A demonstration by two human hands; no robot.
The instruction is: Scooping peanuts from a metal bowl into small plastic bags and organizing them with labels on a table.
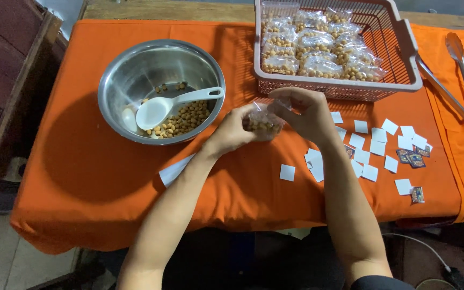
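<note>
Both bare forearms rise from the lower edge of the frame and converge at its centre. The left hand (231, 131) is cupped, fingers curled inward. The right hand (303, 110) arches above, its fingertips pinched together.

Bowl (161, 90) on the table's (81, 177) left half, nuts (186, 119) and spoon (175, 104) inside. Basket (409, 59) at the far edge, right of the bowl, full of packets (318, 48). Tongs (460, 80) by the right edge, beside the basket. Cards (374, 147) scattered before the basket, toward the near right corner. Bag (261, 121) between both hands, just before the basket, above the middle.
</note>
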